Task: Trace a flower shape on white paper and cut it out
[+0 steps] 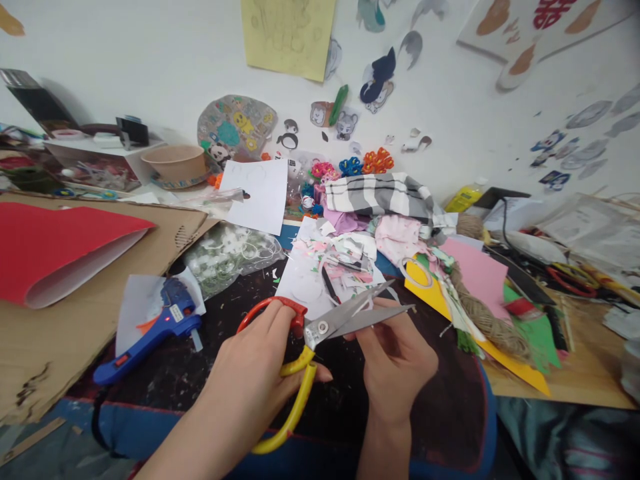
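The left hand grips open scissors by the red and yellow handles; the blades point right and little upward, above a dark mat. The right hand is just beside the blades, its fingers pinched, maybe on thin paper, but I cannot tell well. Paper scraps lie just beyond.

Blue glue gun nr red card on cardbd.

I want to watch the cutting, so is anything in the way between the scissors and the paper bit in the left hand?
Nothing I can see. The open scissors in the right hand sit right at the small paper bit, which the left hand pinches.
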Demonstrator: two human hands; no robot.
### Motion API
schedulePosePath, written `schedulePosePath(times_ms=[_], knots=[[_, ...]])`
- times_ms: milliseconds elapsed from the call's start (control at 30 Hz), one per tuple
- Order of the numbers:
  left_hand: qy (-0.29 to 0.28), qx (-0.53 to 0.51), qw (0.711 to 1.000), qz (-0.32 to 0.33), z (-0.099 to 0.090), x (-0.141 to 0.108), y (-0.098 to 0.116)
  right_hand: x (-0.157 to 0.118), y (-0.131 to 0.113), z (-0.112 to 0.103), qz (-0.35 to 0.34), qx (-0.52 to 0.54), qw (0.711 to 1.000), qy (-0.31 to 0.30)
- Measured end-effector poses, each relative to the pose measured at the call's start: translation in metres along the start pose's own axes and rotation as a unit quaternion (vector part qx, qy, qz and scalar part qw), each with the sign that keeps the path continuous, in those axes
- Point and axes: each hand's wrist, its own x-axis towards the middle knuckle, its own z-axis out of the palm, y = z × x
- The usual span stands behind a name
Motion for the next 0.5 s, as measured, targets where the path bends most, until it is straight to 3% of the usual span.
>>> schedulePosePath(times_ms=[500], knots=[[-0.007,-0.006,1.000,-0.009,0.0022,0.0019,-0.0002,0.0000,-0.0004,0.0009,-0.018,-0.059,0.998,0.011]])
